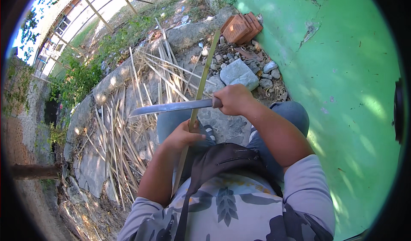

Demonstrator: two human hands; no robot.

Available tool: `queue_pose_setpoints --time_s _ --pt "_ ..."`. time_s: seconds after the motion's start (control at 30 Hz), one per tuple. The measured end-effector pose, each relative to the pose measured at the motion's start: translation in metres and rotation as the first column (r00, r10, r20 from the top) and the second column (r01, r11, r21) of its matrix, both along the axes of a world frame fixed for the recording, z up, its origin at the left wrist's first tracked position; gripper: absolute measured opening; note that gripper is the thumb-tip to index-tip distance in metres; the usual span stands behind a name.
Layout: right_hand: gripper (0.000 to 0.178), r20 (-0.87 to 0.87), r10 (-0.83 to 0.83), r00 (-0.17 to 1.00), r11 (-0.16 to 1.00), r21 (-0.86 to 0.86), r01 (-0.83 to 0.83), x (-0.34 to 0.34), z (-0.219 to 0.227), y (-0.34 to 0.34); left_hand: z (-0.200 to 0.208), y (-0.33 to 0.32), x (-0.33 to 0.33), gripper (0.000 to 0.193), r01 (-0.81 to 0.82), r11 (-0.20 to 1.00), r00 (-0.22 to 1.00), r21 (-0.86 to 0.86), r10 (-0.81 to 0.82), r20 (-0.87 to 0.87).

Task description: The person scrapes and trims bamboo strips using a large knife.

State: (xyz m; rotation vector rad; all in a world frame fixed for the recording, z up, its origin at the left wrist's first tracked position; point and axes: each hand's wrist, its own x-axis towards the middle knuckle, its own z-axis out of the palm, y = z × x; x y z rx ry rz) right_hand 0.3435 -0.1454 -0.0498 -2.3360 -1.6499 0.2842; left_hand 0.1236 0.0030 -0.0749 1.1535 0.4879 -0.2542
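Observation:
My right hand (236, 100) is closed round the dark handle of a machete (171, 107), whose long blade points left. The blade lies across a long greenish-yellow bamboo strip (208, 65), just above my left hand (185, 136). That hand grips the strip between thumb and fingers. The strip slants from my lap, past my knees, up toward the roof tiles. Whether the cutting edge bites into the bamboo I cannot tell. A dark bag (231, 157) rests on my lap.
Many pale bamboo strips (117, 151) lie strewn on the stone ground at left and ahead. A grey stone block (239, 74), small rocks and stacked orange roof tiles (242, 28) stand ahead. A green wall (342, 91) rises at right. Weeds (83, 74) grow far left.

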Motion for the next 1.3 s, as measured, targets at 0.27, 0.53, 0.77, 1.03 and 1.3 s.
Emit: queue_pose_setpoints --time_s 0.27,0.53,0.77,1.03,1.3 --pt "0.020 -0.145 -0.043 0.989 0.991 -0.131 0.024 0.003 -0.002 0.009 -0.009 -0.001 0.004 0.042 0.004 0.997 0.999 0.076 0.000 -0.047" --pt "0.020 -0.186 -0.002 0.982 0.972 -0.231 -0.042 0.012 -0.010 0.016 -0.014 0.003 0.012 0.039 0.125 0.935 0.991 0.332 -0.101 -0.089" --pt "0.016 -0.062 0.039 0.997 0.996 -0.073 -0.044 0.002 -0.021 0.013 -0.020 -0.003 0.007 0.038 0.026 0.961 0.999 0.275 -0.014 -0.046" --pt "0.021 -0.113 0.010 0.994 0.978 -0.207 -0.033 0.000 -0.003 0.015 -0.014 -0.005 0.007 0.035 0.022 0.943 0.998 0.333 0.001 -0.068" --pt "0.018 -0.127 -0.060 0.990 0.993 -0.114 0.045 0.021 -0.019 0.007 -0.010 -0.006 0.010 0.033 0.013 0.946 0.998 0.324 0.007 -0.060"
